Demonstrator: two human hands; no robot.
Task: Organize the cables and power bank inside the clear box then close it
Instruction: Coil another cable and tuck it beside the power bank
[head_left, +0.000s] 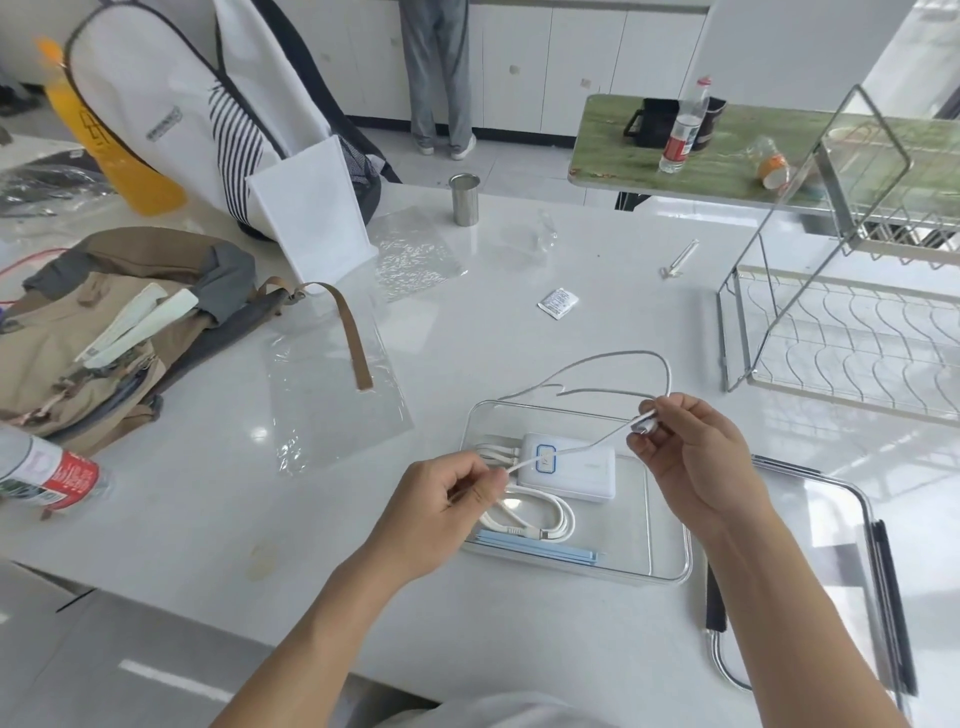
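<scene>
Two hands pinch one white cable (613, 358) over the clear box (670, 566) at lower centre: left hand (441, 512) holds one end, right hand (691, 457) the plug. Its slack loop could snag the rim; power bank (569, 466) sits inside, lid (831, 525) right, on the counter (493, 291).
</scene>
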